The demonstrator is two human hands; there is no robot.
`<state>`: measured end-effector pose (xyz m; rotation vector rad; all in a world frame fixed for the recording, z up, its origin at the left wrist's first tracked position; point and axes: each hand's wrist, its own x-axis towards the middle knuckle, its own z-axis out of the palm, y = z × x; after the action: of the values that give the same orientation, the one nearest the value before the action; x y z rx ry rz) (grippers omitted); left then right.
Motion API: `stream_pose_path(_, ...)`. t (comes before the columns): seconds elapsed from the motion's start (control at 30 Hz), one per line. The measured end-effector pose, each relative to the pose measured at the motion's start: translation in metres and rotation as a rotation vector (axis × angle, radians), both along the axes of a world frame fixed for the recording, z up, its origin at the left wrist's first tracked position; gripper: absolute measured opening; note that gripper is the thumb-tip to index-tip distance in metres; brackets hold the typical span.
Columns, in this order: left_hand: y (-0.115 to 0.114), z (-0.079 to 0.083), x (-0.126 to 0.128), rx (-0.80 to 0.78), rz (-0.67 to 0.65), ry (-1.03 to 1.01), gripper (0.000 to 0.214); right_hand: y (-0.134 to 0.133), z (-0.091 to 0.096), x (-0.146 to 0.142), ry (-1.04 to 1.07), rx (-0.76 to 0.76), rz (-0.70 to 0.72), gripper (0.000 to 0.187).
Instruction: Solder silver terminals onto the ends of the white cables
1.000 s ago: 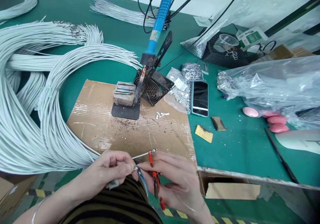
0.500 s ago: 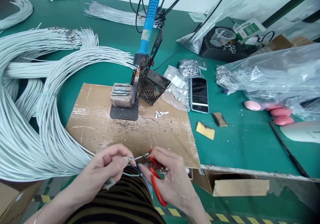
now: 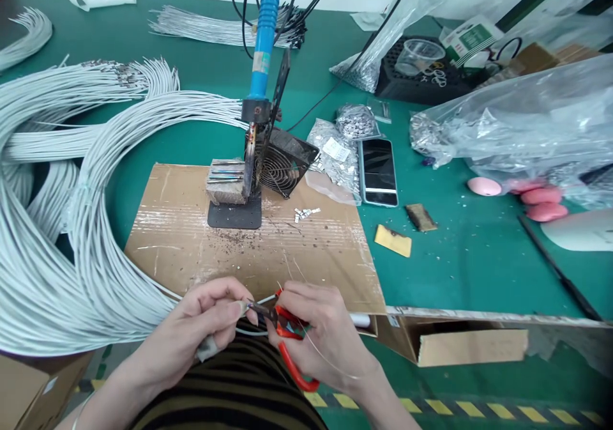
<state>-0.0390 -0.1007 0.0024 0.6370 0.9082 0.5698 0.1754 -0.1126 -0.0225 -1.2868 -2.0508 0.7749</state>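
Observation:
At the cardboard's near edge, my left hand (image 3: 215,315) is closed, pinching a white cable (image 3: 253,333) close to its end between thumb and forefinger. My right hand (image 3: 320,334) is wrapped round red-handled pliers (image 3: 297,369). Their dark jaws point left and reach the cable end at my left fingertips; whether they grip it is too small to tell. A thin, light wire (image 3: 330,361) loops over my right hand. From my left hand the cable seems to join a large bundle of white cables (image 3: 103,238) at the left, partly hidden by my fingers.
A blue-handled soldering iron (image 3: 263,40) stands over the cardboard sheet (image 3: 167,225), beside a small black fan (image 3: 280,168). Small metal pieces (image 3: 305,214) lie on the cardboard. A phone (image 3: 378,171), a yellow sponge (image 3: 393,240) and plastic bags (image 3: 517,120) are to the right.
The pliers have swung left, bringing their jaws to the cable end at my left fingertips. My right hand has shifted slightly left; my left hand stays nearly still. The whole view has shifted a little.

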Motion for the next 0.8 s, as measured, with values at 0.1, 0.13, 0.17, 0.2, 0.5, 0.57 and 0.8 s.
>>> stream_pose_path(0.1,0.0,-0.001,-0.001,-0.02,0.004,-0.029,0.034,0.001,-0.001,0.001,0.003,0.013,0.005,0.031)
stream_pose_path(0.13,0.0,-0.002,-0.001,-0.029,0.008,-0.039,0.033,0.001,-0.001,0.001,0.003,0.016,0.007,0.031)
stream_pose_path(0.17,0.0,-0.003,-0.001,-0.037,0.011,-0.048,0.033,0.001,-0.002,0.001,0.003,0.019,0.008,0.031)
stream_pose_path(0.2,0.0,-0.003,-0.001,-0.045,0.013,-0.056,0.032,0.001,-0.002,0.001,0.001,0.023,0.01,0.031)
stream_pose_path(0.5,0.0,-0.004,0.001,-0.084,0.017,-0.08,0.028,0.0,-0.002,0.001,-0.056,0.074,0.007,0.029)
stream_pose_path(0.57,0.0,-0.003,0.001,-0.093,0.022,-0.082,0.028,0.0,-0.003,0.002,-0.068,0.106,-0.002,0.029)
stream_pose_path(0.8,0.002,-0.004,0.004,-0.105,0.019,-0.102,0.024,-0.004,-0.013,-0.003,-0.096,0.249,-0.098,0.037)
